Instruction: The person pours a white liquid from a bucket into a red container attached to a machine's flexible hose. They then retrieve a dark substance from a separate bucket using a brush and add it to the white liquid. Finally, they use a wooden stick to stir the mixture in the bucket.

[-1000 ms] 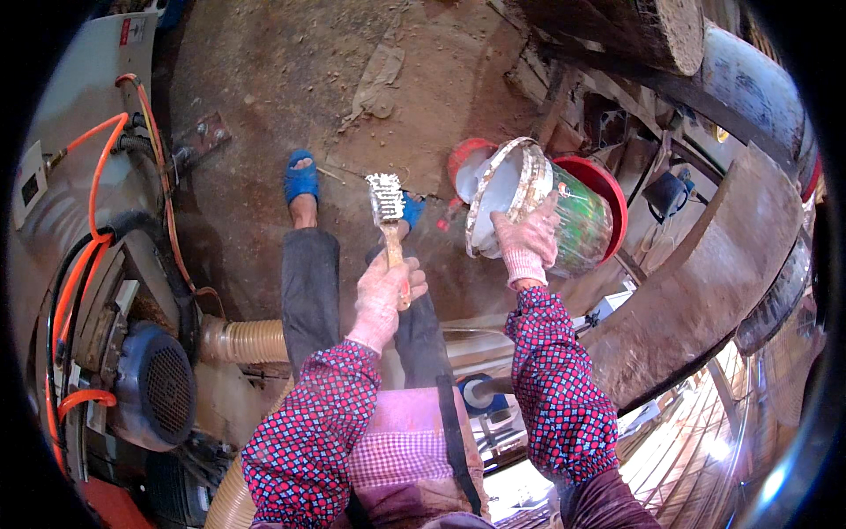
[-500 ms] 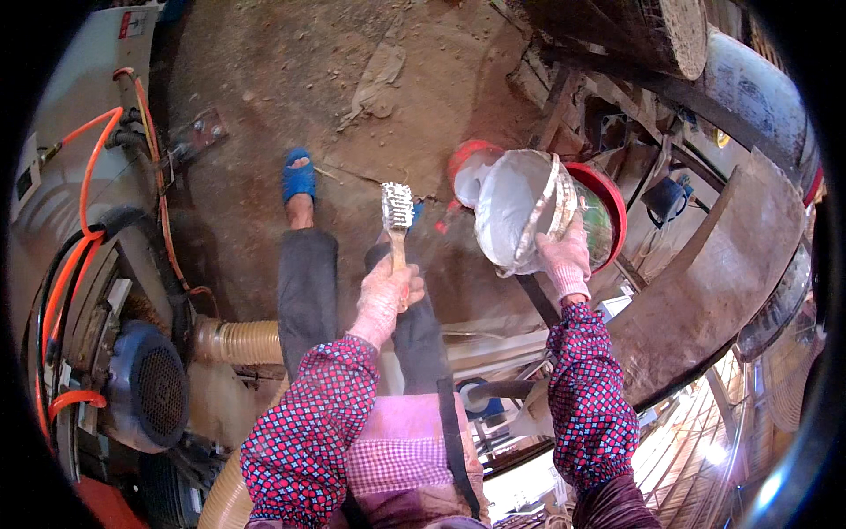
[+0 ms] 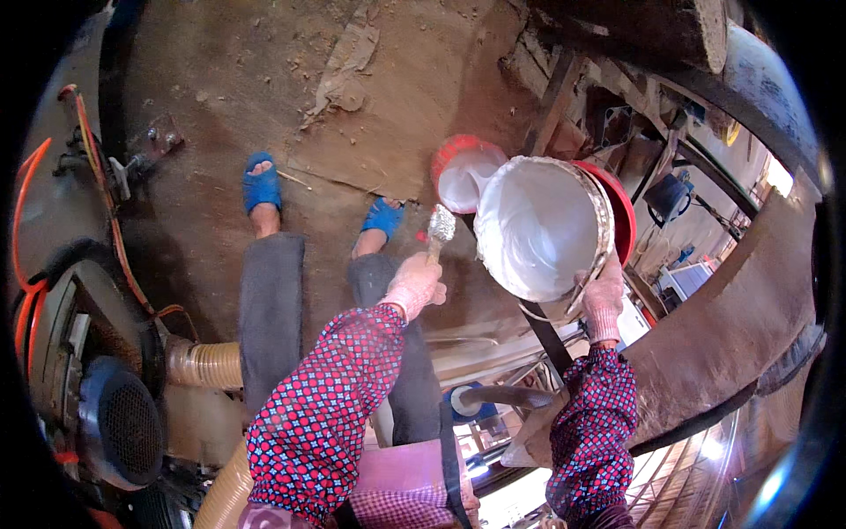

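My left hand (image 3: 414,286), in a pale glove, is closed round the handle of a brush (image 3: 441,227). Its bristles are coated white and point up, just left of a large white bucket (image 3: 545,231). My right hand (image 3: 603,298), also gloved, grips that bucket by its right rim. The bucket is tilted, with its mouth facing me and smooth white paste inside. At its upper left stands a smaller red bucket (image 3: 448,159) with white material in it; white material shows where the two meet. Behind the white bucket, a larger red rim (image 3: 624,216) is partly hidden.
Blue slippers (image 3: 262,187) are on my feet on the dirt floor (image 3: 264,97). A dark round motor (image 3: 122,423), orange hoses (image 3: 26,220) and a ribbed duct (image 3: 204,364) stand left. A broad curved brown panel (image 3: 714,335) and a metal frame lie right.
The white bucket has turned so that more of its inside faces me. My left hand has carried the brush right and slightly down, closer to the bucket. The whole view has shifted.
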A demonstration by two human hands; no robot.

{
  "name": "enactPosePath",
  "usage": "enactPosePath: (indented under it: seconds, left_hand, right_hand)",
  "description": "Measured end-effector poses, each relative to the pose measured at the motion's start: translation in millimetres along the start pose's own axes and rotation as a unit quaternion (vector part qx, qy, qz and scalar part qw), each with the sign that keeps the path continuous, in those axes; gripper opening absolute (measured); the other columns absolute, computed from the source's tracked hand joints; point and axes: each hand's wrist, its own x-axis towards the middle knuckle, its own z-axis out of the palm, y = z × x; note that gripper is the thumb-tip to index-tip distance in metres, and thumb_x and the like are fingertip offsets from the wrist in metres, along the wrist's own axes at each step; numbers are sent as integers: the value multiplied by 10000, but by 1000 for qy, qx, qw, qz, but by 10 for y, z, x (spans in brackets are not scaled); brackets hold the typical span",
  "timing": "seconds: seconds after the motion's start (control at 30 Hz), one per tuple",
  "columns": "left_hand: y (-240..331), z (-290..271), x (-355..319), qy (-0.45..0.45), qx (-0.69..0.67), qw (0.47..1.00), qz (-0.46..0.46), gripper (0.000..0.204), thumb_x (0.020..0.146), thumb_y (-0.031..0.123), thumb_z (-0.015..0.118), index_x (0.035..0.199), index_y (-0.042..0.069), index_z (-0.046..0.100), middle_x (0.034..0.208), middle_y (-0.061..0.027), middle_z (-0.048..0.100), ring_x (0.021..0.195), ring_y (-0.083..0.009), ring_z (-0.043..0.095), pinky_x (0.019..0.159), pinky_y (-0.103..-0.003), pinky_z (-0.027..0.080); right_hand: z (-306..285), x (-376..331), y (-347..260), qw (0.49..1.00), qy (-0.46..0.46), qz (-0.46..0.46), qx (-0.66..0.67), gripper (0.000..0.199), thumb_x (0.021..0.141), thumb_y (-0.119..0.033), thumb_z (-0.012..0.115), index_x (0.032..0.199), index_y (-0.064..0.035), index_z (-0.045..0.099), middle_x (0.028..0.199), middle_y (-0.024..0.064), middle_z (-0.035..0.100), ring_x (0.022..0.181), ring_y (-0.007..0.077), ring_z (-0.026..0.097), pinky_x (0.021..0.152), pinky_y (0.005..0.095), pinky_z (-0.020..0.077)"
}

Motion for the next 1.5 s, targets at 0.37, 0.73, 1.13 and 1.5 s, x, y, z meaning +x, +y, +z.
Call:
enactPosePath:
  seconds: [0.37,0.73,1.13,1.5]
  left_hand:
    - [18,174,408,-46,111,993,10,503,918,484,499,977,-12,555,769,-97,610,508,-182,583,443,-320,461]
    - [628,257,569,40,496,855,142,330,855,234,474,1111,43,560,1105,-233,592,1099,-376,533,931,-464,420]
    - [988,684,992,150,461,831,273,289,869,226,510,1110,69,540,1032,-235,620,1028,-406,573,866,-450,462]
    - [561,176,662,100,606,761,206,368,888,157,464,1242,103,383,901,-206,660,861,-392,650,668,-516,497]
  right_hand:
    - [-52,-14,-142,1000,-11,22,7,768,653,-24,621,1383,-58,384,1213,190,552,1099,294,558,938,351,441]
    - [56,23,50,994,-9,-17,105,766,645,38,629,1370,-27,391,1197,177,544,1110,279,548,954,342,430]
    - [54,-13,-37,996,1,-49,78,752,686,-64,676,1373,-33,373,1210,195,529,1116,326,539,952,373,427]
    - [51,-37,-220,993,44,-107,13,705,724,-109,663,1366,-30,382,1214,227,511,1147,369,502,972,402,418]
